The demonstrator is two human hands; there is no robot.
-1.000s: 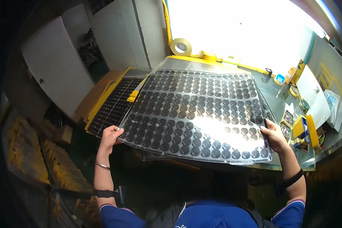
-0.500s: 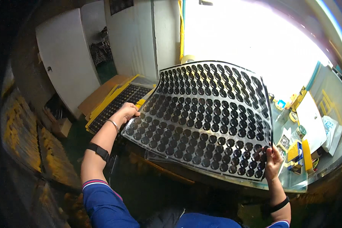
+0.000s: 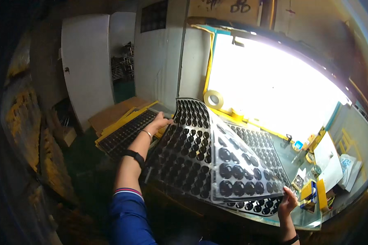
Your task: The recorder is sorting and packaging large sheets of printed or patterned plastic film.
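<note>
A large flexible, see-through sheet with rows of black round spots [image 3: 184,163] is stretched between my hands, bent upright along a fold near its middle. My left hand [image 3: 161,121] is closed on its far left edge. At the near right corner my right hand [image 3: 288,201] pinches the sheet, its right half sloping down toward that hand. Beneath lies another spotted sheet [image 3: 259,141] on the glass-topped table [image 3: 310,220]; its far part and near right corner show, and the held sheet covers the rest.
A bright light panel [image 3: 282,73] stands behind the table, with a tape roll [image 3: 213,100] at its lower left. Yellow-edged dark panels [image 3: 124,136] lie stacked at left. A yellow and blue box [image 3: 315,194], a white board [image 3: 328,157] and a plastic bag [image 3: 349,169] are at right.
The sheet was spread broadly between my hands; now it is lower and folded upright in the middle, exposing the sheet beneath. The view has tilted up, showing more above the light panel.
</note>
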